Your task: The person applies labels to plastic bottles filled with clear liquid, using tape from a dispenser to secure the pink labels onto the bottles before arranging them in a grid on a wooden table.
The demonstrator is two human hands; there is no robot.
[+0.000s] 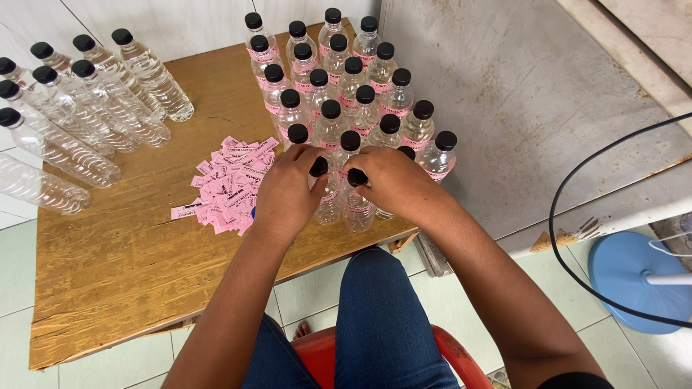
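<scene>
Pale floor tiles (14,274) surround a low wooden worktop (130,266), and everything else is placed here by that worktop. Nearest the camera, in front of its near edge, the person's knee in blue denim (382,317) rests over a red chair seat (461,360). To the worktop's right, on the floor, stands the blue round base of a fan (627,277), with a black cable (569,216) looping above it.

On the worktop's near right edge, the left hand (288,191) is curled around one clear bottle with a pink label (328,198), fingers closed on it near its black cap. Just beside it, the right hand (393,180) is wrapped over a second labelled bottle (358,205), fingertips at its cap. Both bottles stand upright, touching each other.

Just left of the hands, mid-worktop, lies a loose pile of pink paper labels (231,184).

Behind the hands, on the worktop's far right part, a tight cluster of upright labelled bottles (346,79) with black caps reaches back to the wall.

At the far left corner, unlabelled clear bottles (79,115) lie on their sides in a row.
</scene>
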